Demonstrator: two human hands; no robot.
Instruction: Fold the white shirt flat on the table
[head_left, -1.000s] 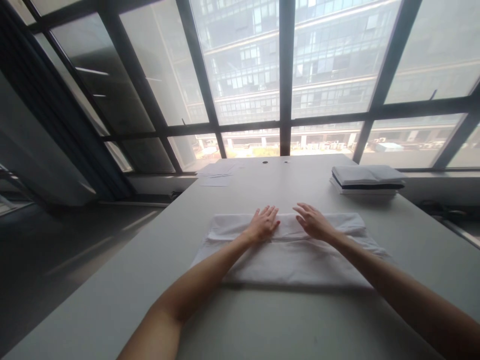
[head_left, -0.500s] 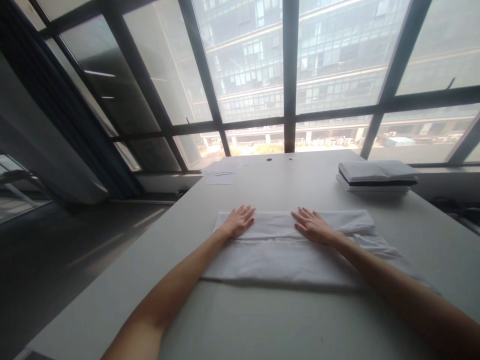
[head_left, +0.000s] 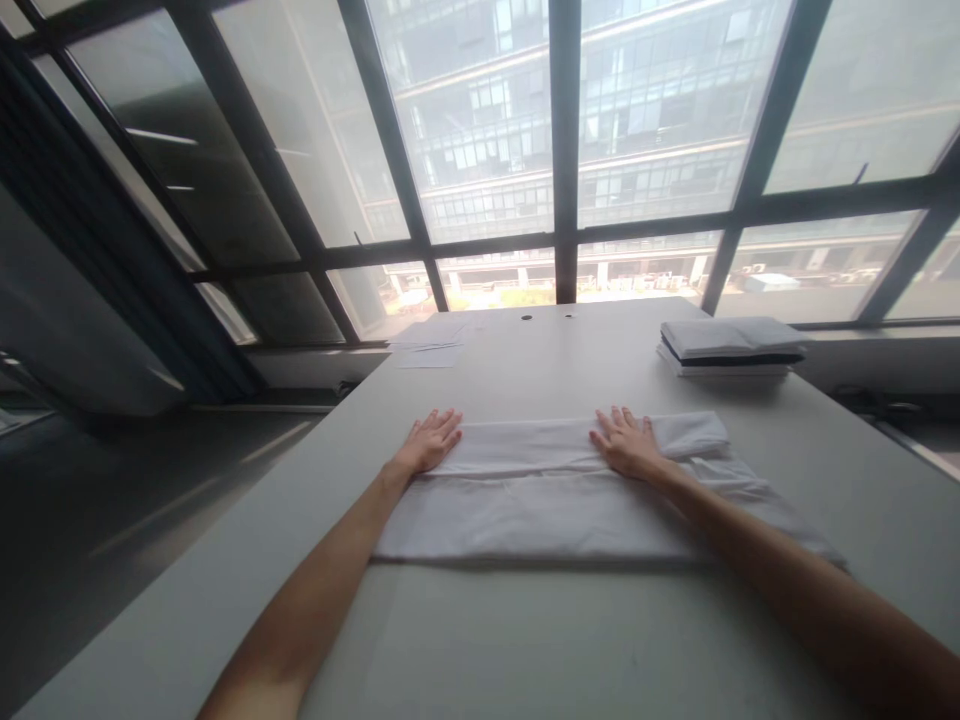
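A white cloth garment [head_left: 525, 515] lies folded lengthwise on the white table, its upper strip turned over toward the middle. Its right end fans out in loose wrinkles, partly hidden under my right forearm. My left hand [head_left: 431, 440] rests flat on the cloth's far left corner, fingers spread. On the folded strip right of centre, my right hand [head_left: 626, 442] presses down with its fingers apart. Neither hand grips anything.
The long white table [head_left: 510, 375] reaches to a large window. A stack of folded cloths [head_left: 731, 345], white with a dark layer, sits at the back right. Paper sheets [head_left: 427, 345] lie at the back left. A dark curtain [head_left: 187, 340] hangs at the left.
My left hand has slid left along the cloth to its corner. My right hand has shifted slightly right on the strip. The camera view has turned a little to the right.
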